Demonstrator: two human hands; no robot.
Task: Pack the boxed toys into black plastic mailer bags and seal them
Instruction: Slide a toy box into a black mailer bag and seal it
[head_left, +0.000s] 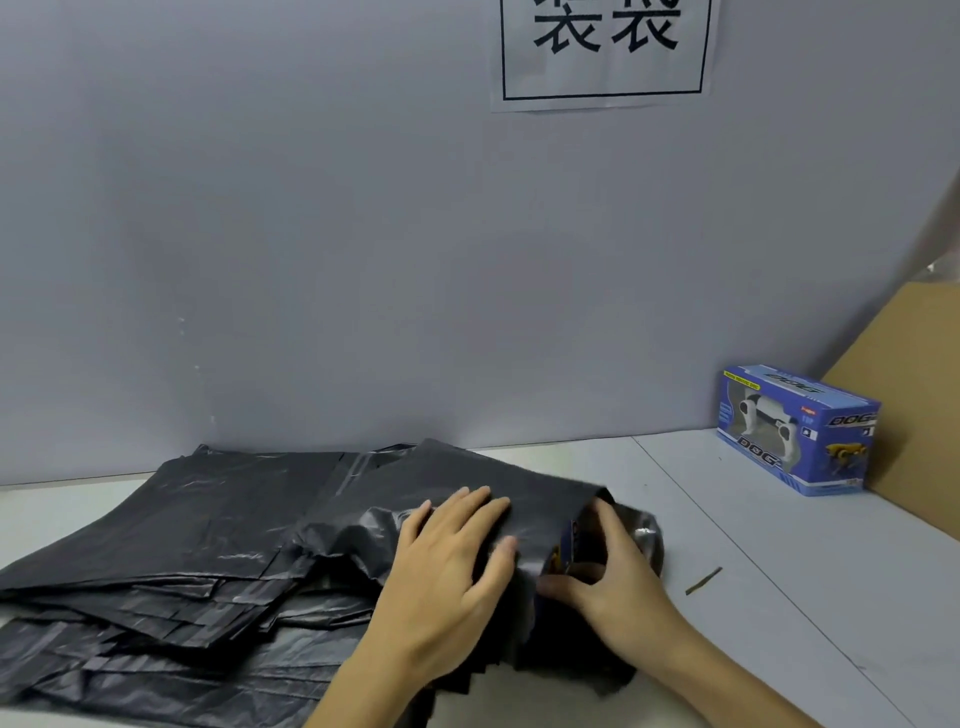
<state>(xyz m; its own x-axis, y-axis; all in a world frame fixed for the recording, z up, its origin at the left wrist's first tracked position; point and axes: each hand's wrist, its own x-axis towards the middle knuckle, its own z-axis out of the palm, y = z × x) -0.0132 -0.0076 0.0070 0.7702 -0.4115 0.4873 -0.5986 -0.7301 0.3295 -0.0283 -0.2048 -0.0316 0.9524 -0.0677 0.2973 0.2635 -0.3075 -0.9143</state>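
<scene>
Evidently the left hand (457, 561) lies flat, fingers straight, pinning the black mailer bag (519, 499) so the right hand (613, 577), fingers curled around the toy box (563, 551), can work at its mouth.

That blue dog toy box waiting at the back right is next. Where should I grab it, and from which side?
Grip the blue toy box across its long top, fingers on the printed front face and thumb on the back face, coming from above and from the front-left. It lies lengthwise with its right end close to the cardboard sheet, so that side looks cramped, while the table on its left is open.
</scene>
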